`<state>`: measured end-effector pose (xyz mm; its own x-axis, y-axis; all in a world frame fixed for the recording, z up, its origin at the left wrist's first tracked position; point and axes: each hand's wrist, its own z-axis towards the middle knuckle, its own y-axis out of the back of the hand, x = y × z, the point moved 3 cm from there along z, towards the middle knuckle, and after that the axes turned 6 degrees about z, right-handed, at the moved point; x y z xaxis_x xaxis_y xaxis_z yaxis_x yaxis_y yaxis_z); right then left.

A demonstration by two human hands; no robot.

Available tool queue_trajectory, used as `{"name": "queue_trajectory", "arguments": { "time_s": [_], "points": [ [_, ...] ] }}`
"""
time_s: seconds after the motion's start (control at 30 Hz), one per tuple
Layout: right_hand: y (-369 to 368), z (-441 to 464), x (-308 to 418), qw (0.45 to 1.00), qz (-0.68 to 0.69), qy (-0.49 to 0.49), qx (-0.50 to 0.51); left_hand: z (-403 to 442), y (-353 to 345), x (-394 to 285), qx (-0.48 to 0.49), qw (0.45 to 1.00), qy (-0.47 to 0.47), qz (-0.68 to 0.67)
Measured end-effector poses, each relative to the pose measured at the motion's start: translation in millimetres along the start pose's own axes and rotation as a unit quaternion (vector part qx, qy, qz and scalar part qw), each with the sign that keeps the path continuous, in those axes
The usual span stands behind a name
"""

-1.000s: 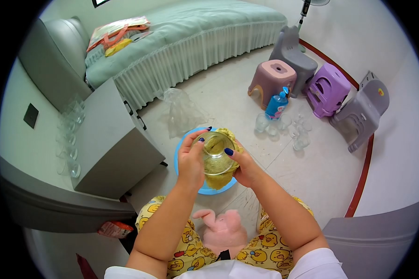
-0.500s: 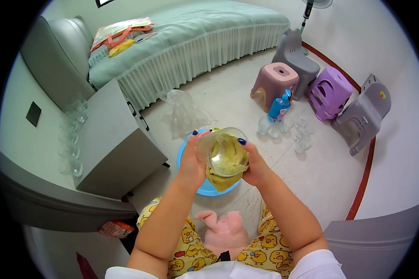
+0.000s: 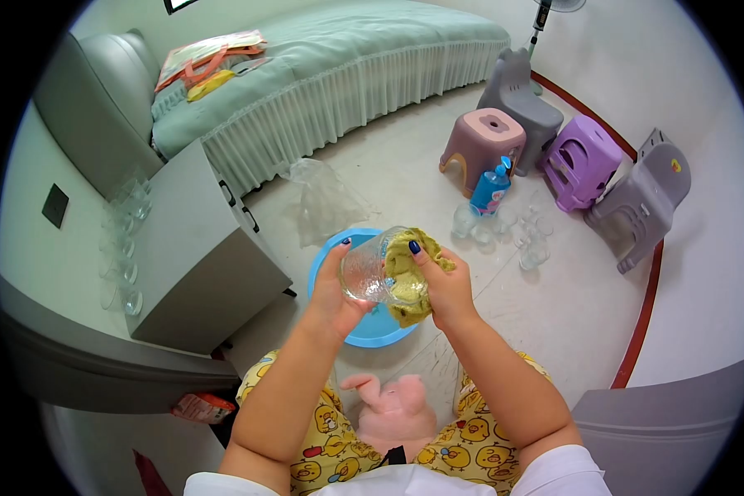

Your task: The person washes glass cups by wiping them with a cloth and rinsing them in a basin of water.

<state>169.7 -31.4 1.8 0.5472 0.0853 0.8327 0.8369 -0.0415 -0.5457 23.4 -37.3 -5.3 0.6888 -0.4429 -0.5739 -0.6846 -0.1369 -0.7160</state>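
Note:
A clear glass lies on its side between my hands, above a blue basin on the floor. Its left end rests in my left hand, thumb on top and fingers underneath. My right hand grips a yellow-green cloth against the glass's right end, the thumb pressing on the cloth. The cloth covers that end and hangs down a little. Part of the basin's inside is hidden by the glass and hands.
Several glasses and a blue pump bottle stand on the floor at right, near stools. More glasses line a grey cabinet at left. A plastic bag lies beyond the basin.
The glass has turned from facing up to lying sideways. The cloth has gathered at its right end, under my right hand, and more of the basin shows.

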Motion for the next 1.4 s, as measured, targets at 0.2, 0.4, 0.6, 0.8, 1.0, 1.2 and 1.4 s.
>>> {"name": "queue_trajectory", "arguments": {
  "time_s": [0.2,0.4,0.6,0.8,1.0,1.2,1.4],
  "points": [
    [-4.9,-4.3,4.8,0.966,-0.167,0.196,-0.004,-1.8,-1.1,14.9,-0.073,0.990,0.012,-0.120],
    [-16.6,-8.3,28.5,0.973,-0.187,0.124,0.046,3.9,10.0,9.2,-0.100,0.978,-0.027,-0.182],
    [-22.8,-29.2,61.6,0.911,-0.300,0.266,0.093,13.3,25.9,-21.7,-0.144,0.971,-0.107,-0.159],
    [-34.6,-39.8,49.3,0.768,-0.478,0.373,0.208,11.5,21.0,-16.2,-0.098,0.983,-0.134,-0.076],
    [-34.9,-33.2,18.0,0.636,-0.564,0.498,0.171,3.4,-2.0,-0.5,-0.015,0.995,-0.100,-0.025],
    [-31.5,-30.2,16.4,0.691,-0.580,0.379,0.206,17.0,12.1,1.3,-0.052,0.988,-0.144,-0.012],
    [-14.2,-23.2,-0.7,0.775,-0.489,0.212,0.339,22.7,15.9,3.3,-0.043,0.987,-0.151,-0.014]
  ]
}}
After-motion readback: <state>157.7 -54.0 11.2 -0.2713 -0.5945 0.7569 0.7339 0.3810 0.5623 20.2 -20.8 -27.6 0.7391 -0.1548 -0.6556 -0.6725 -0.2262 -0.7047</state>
